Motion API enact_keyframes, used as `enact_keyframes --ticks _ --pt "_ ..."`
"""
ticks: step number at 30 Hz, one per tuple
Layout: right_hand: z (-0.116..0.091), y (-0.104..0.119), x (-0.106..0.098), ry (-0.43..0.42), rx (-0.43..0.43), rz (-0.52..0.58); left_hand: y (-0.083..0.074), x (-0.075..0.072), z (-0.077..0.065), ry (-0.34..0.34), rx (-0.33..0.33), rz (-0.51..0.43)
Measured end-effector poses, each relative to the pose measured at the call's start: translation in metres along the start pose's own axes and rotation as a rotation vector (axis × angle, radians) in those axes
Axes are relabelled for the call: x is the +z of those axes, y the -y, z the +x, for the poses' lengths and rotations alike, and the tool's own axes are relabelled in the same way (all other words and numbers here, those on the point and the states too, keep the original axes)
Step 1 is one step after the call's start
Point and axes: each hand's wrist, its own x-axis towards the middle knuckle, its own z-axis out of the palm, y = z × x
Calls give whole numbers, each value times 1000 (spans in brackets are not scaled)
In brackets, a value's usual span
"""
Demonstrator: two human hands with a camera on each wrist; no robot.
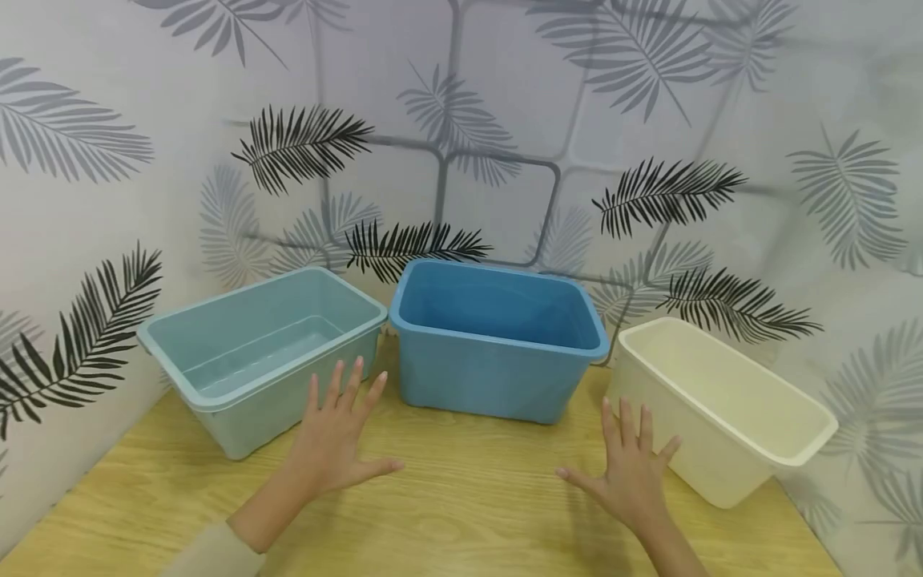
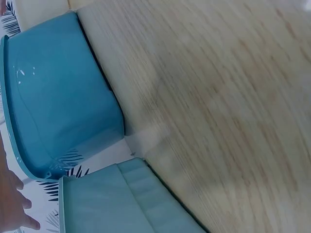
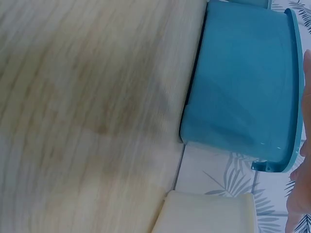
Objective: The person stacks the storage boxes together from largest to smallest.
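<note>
My left hand is held above the wooden table with its fingers spread, in front of the pale green bin. Opposite it, my right hand also has its fingers spread, in front of the cream bin. Neither hand holds anything. Between and beyond them stands a blue bin, whose visible interior has nothing in it. Each wrist view catches only part of a hand at its edge: left-hand fingers on one side, the right hand on the other.
The three bins stand in an arc along the back of the wood-grain table. Behind them rises a wall covered with a leaf pattern. The green and blue bins nearly touch at their rims; the cream bin sits angled at the right.
</note>
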Motion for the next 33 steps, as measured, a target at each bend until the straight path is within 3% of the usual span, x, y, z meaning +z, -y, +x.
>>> enact_keyframes --ticks 11,18,28,33 --pt "16 -1 -4 23 31 31 6 -8 15 24 -25 -49" --pt "26 -3 -4 24 34 43 11 -9 27 -7 -36 -66" --pt "41 -6 -4 42 53 103 16 -14 45 56 -53 -102" --pt "49 -10 2 -24 18 124 17 -15 56 116 -94 -112"
